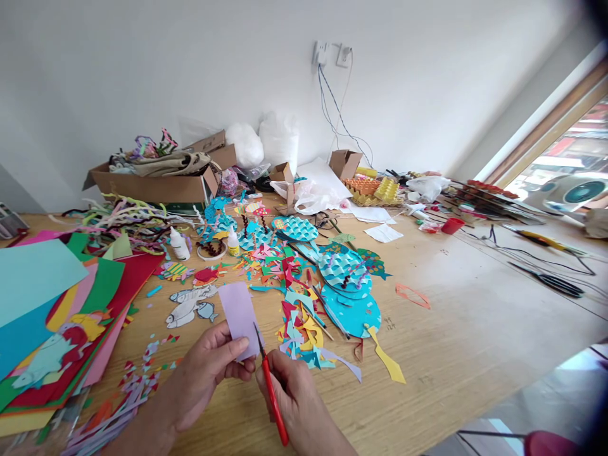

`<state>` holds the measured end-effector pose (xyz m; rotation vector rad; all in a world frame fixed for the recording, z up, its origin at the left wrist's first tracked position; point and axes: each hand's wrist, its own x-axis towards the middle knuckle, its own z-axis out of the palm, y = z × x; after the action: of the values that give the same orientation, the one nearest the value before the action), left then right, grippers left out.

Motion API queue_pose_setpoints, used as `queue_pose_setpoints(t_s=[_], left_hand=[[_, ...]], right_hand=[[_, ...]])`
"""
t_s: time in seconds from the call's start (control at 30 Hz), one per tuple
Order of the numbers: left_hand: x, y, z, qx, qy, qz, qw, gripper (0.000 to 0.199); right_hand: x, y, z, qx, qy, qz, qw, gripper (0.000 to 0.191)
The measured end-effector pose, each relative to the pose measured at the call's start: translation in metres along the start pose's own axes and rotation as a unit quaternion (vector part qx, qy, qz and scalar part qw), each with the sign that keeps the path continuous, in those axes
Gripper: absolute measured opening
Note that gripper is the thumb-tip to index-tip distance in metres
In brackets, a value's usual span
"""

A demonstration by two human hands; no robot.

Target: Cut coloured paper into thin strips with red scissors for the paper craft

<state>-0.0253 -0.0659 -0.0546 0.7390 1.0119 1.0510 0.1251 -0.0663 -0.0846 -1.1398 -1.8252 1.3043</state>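
Note:
In the head view my left hand pinches a strip of lilac paper near its lower end, thumb on top. My right hand is wrapped round red-handled scissors, whose dark tips reach the paper's right edge. Whether the blades are cutting I cannot tell. Beyond the paper lie fish cut-outs in grey and white. Colourful paper scraps are heaped to the right of the paper. Thin lilac strips and tiny bits lie left of my left hand.
Coloured paper sheets are stacked at the left. Two glue bottles stand behind the fish. Blue round paper pieces lie right of the scraps. A full cardboard box, egg trays and a red cup are farther back.

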Motion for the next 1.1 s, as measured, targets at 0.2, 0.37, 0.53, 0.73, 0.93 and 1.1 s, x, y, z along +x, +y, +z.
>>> queue_pose_setpoints(t_s=[0.2, 0.37, 0.53, 0.73, 0.93, 1.1], left_hand=[[-0.0012, -0.002, 0.0016, -0.004, -0.021, -0.019, 1.0, 0.01], [-0.0014, -0.002, 0.0025, -0.008, -0.022, -0.023, 0.999, 0.01], [-0.0019, -0.0028, 0.0017, 0.002, -0.016, -0.031, 0.999, 0.011], [-0.001, 0.0002, 0.0007, 0.017, 0.025, -0.011, 0.999, 0.017], [0.0037, -0.003, 0.0027, -0.003, 0.063, 0.004, 0.998, 0.013], [0.0041, -0.0072, 0.0035, -0.013, 0.04, -0.012, 0.999, 0.015]], right_hand=[[0.0014, -0.0006, -0.0003, 0.023, -0.006, -0.01, 1.0, 0.025], [0.0016, -0.0033, -0.0003, 0.056, -0.004, -0.028, 0.998, 0.025], [0.0017, -0.0021, -0.0013, 0.027, 0.013, -0.043, 0.999, 0.024], [0.0008, 0.0042, 0.0026, -0.007, 0.024, -0.016, 1.0, 0.029], [0.0004, 0.0037, 0.0043, 0.0, 0.009, -0.004, 1.0, 0.027], [0.0016, 0.0015, 0.0013, 0.01, -0.008, 0.003, 1.0, 0.028]])
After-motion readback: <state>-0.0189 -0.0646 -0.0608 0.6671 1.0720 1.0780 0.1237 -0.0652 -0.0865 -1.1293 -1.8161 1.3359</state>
